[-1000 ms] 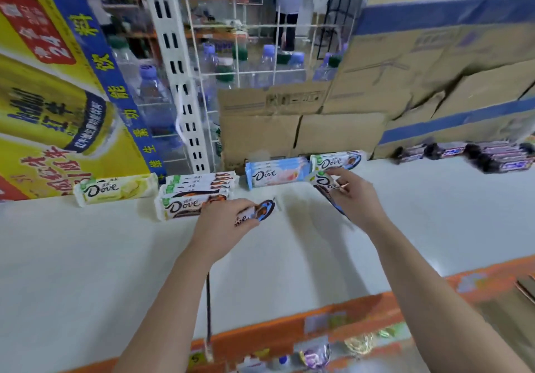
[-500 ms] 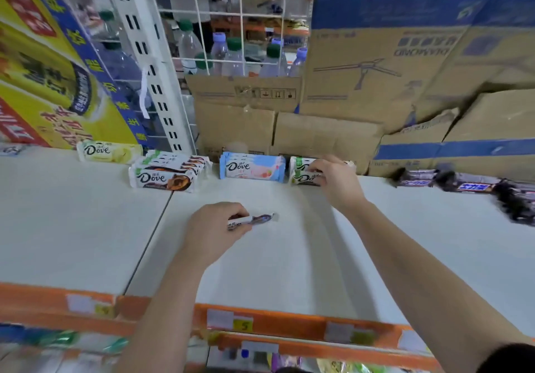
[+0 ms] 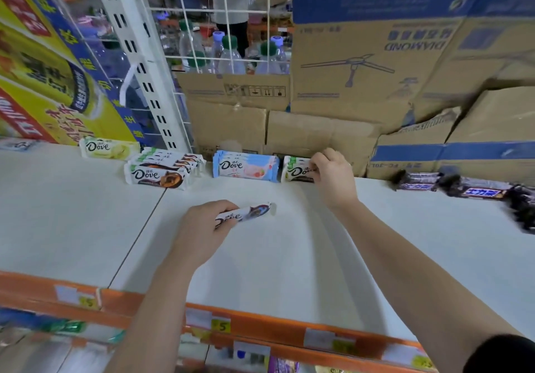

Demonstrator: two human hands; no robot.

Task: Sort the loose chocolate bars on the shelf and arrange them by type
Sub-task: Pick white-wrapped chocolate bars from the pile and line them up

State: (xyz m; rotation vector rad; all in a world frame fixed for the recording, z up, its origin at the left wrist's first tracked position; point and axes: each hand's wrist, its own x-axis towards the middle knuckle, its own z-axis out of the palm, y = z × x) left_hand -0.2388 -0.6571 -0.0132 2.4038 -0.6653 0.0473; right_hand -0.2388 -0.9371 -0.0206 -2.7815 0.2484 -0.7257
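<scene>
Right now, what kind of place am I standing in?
Most likely a shop or supermarket aisle: a white shelf with price tags on its orange edge, Dove chocolate bars grouped in stacks, and cardboard stock cartons behind them.

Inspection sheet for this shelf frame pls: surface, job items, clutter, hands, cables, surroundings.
Surface: white shelf, orange front edge, seam between two panels.
Job's things: yellow Dove bar alone at back left; brown Dove stack, blue Dove stack and green Dove stack in a row at the back; loose Dove bar mid-shelf; dark bars strewn at right, blurred.
Clutter: pale packet far left, too blurred to identify.
Grippers: left hand grips the loose Dove bar; right hand holds the green Dove stack's end.
Cables: nothing seen.
Surroundings: cardboard boxes behind; water bottles; yellow poster left.
</scene>
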